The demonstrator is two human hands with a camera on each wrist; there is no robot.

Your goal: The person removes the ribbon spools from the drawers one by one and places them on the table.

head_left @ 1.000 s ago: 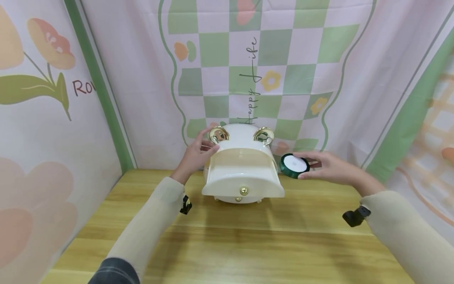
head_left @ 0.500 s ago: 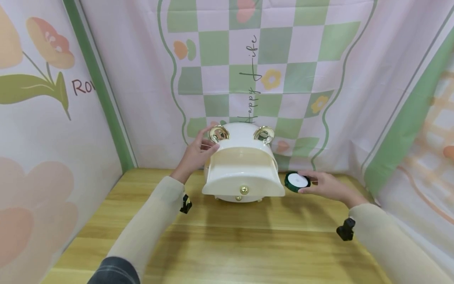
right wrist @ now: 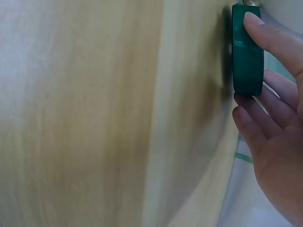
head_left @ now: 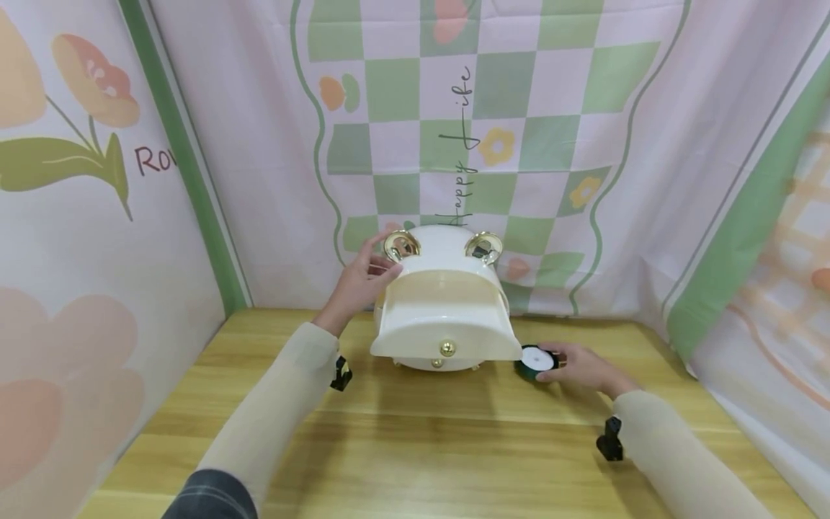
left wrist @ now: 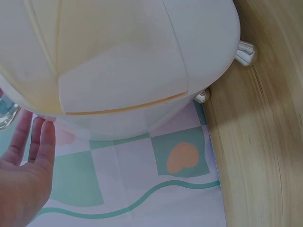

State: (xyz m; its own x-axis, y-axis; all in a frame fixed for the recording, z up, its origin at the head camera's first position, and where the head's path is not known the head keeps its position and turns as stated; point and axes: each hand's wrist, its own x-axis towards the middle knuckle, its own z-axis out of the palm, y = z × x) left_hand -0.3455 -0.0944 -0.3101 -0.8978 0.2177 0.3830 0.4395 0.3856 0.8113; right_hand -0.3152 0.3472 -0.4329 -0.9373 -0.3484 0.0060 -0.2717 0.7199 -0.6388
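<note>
Nearest, beige sleeves (head_left: 668, 447) reach over the wood-grain table (head_left: 415, 454), a small black device (head_left: 610, 438) at the right wrist. Beyond, the right hand (head_left: 586, 369) pinches a green ribbon roll (head_left: 537, 359) between thumb and fingers, white face up, just beside the drawer's right corner; whether it touches the table is hard to tell. The drawer (head_left: 415, 336), with its gold knob (head_left: 447, 348), stands pulled out of a white cabinet (head_left: 444, 241). Farther back, the left hand (head_left: 359, 285), fingers apart and extended, touches the cabinet's side by a gold ring (head_left: 403, 246). Behind hangs a checked, printed curtain (head_left: 392, 90).
</note>
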